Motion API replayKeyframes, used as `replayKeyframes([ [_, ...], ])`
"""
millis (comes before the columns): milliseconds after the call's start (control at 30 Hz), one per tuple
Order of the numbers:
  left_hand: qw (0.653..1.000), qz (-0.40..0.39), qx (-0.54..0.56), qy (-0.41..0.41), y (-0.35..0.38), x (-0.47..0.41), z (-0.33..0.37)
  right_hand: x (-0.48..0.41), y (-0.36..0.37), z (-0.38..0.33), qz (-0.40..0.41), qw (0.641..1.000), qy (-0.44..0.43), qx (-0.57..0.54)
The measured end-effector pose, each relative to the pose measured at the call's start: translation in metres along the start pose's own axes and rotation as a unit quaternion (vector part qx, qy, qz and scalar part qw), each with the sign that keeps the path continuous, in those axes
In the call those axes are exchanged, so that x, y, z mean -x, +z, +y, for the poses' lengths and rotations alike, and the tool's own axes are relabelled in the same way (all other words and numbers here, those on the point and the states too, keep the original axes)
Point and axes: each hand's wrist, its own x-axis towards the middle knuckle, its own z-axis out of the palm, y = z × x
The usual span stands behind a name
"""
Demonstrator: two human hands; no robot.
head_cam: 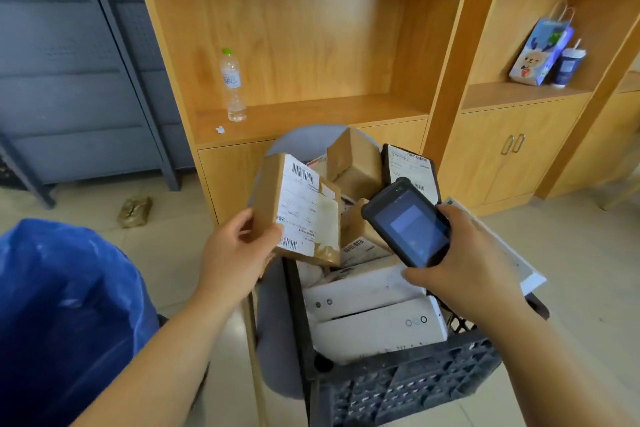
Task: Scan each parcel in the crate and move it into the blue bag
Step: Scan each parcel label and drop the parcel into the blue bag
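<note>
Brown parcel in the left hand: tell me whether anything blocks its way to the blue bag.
Nothing visible does. The brown parcel is held above the crate; the blue bag gapes open at lower left.

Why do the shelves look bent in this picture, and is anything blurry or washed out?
Head view: the wide-angle lens bows the wooden shelving towards the edges; a pale glare patch sits on the shelf's back panel; the label print on the cardboard parcel in the left hand is too soft to read; the scanner in the right hand shows a dim screen.
</note>
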Motion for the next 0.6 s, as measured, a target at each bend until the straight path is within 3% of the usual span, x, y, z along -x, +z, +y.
replayKeyframes([
  [300, 0.992, -0.041, 0.071, -0.1, -0.068, 0.034, -0.031, 0.035, 0.01, -0.045, -0.018, 0.999, -0.034, -0.004],
  [433, 0.996, 0.014, 0.06, -0.071, -0.09, 0.044, -0.039, 0.049, 0.016, -0.065, -0.032, 0.997, -0.052, 0.035],
  [600, 0.998, 0.045, -0.041, -0.018, -0.12, 0.045, -0.048, 0.056, 0.027, -0.098, -0.081, 0.989, -0.1, 0.067],
])
